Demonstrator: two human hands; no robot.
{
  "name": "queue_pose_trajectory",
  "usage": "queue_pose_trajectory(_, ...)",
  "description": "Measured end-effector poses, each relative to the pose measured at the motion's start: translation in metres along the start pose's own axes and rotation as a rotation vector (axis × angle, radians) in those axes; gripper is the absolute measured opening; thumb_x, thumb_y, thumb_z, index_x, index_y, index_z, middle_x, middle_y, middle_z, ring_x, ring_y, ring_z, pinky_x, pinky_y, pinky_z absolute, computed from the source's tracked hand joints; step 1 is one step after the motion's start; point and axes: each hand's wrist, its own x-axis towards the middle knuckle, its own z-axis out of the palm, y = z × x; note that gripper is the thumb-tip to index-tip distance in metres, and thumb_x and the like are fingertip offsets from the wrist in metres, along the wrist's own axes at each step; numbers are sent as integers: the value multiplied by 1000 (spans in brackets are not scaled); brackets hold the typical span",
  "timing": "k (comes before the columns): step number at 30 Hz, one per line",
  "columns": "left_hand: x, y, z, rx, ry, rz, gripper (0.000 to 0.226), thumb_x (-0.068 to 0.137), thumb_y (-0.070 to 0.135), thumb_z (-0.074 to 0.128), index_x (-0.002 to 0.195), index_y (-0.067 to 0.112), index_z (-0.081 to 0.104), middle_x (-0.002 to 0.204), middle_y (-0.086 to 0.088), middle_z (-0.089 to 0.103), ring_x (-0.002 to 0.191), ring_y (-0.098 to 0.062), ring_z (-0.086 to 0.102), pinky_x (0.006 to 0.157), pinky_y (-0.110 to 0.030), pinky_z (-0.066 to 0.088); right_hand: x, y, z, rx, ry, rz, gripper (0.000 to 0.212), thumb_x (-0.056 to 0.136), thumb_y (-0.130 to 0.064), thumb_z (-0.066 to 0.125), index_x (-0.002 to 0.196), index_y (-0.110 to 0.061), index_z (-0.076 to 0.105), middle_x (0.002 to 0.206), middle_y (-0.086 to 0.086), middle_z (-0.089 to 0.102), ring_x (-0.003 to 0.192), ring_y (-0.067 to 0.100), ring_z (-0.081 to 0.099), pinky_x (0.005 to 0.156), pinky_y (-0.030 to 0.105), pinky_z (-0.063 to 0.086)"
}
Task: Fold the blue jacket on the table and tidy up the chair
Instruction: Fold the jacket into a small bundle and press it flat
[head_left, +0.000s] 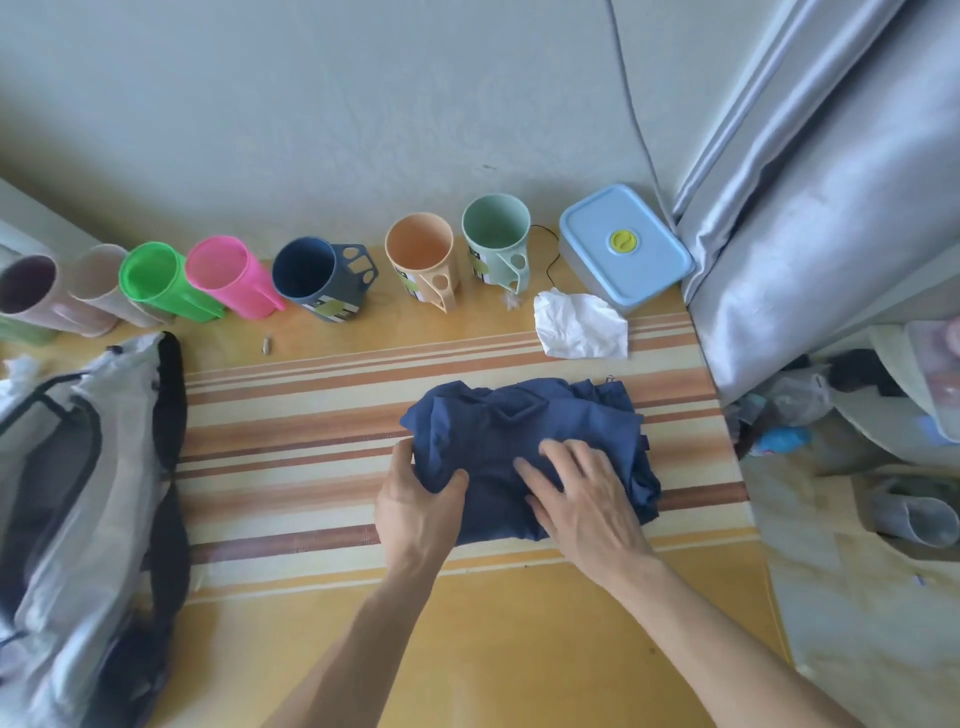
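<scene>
Pinching the jacket's (519, 431) left edge with my left hand (415, 509), I press my spread right hand (582, 499) flat on top. It sits bundled mid-table (493, 649), soft, light, slumping; I'd grip folded edges.

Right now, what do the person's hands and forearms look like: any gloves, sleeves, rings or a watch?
Both are bare. The left hand and right hand wear no gloves, and no ring shows on the visible fingers. Both forearms are uncovered as far as the frame shows: no sleeve, cuff, watch or wristband in view.
</scene>
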Motion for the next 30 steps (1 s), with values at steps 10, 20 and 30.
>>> queue_pose_trajectory(10,-51,29,51,46,-411,477,57,96,52,48,148,28,47,96,11,59,94,-14,58,86,-32,49,14,11,-71,1871,-84,900,48,101,-53,41,105,-21,76,109,2,77,103,16,72,88,30,54)
queue_pose_trajectory(20,-28,7,100,715,-180,996,50,101,31,41,150,22,46,165,-15,31,154,-40,22,120,-53,33,-34,53,-14,192,-55,347,55,104,-45,30,158,-36,22,169,9,10,153,36,17,118,54,28)
queue_pose_trajectory(30,2,-11,125,832,-362,931,62,104,52,15,162,39,-6,170,2,-21,155,-21,-25,128,-44,-6,-37,72,25,146,-105,395,58,105,-48,19,160,-34,4,170,3,1,155,29,12,126,49,11)
